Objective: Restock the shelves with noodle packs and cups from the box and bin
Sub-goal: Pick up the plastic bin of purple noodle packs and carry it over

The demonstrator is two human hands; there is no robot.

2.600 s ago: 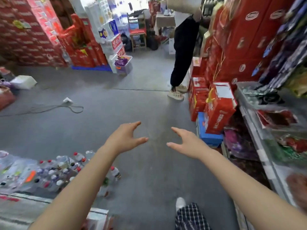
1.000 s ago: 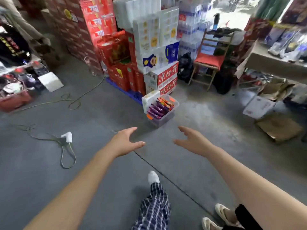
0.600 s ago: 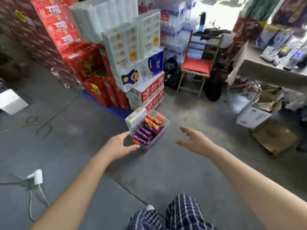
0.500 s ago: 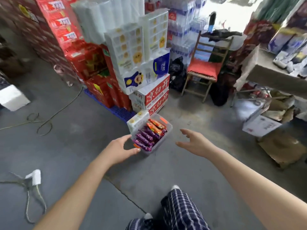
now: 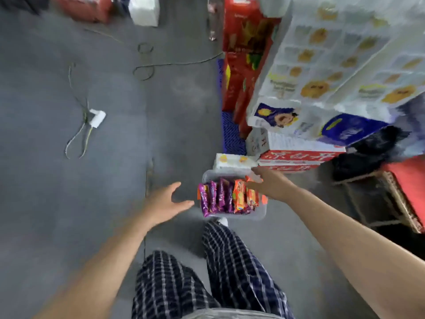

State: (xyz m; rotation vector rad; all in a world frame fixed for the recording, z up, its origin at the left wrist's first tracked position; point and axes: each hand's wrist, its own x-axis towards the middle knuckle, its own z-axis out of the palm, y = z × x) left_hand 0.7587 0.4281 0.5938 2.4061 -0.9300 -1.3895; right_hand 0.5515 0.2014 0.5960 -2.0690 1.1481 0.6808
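Observation:
A clear plastic bin sits on the grey floor just ahead of my feet, packed with upright purple noodle packs and orange noodle packs. My left hand hovers open just left of the bin, fingers spread, touching nothing. Over the bin's right rim, my right hand reaches with straight fingers above the orange packs and holds nothing. A small white box stands against the bin's far side.
Stacked cartons rise to the right: red boxes, white tissue packs and a red-and-white carton on a blue pallet. A wooden chair with a red seat stands far right. A power strip and cords lie on the floor left.
I have walked up to the bin and now look straight down on it. Both open hands have come close to it, the right one over its right rim.

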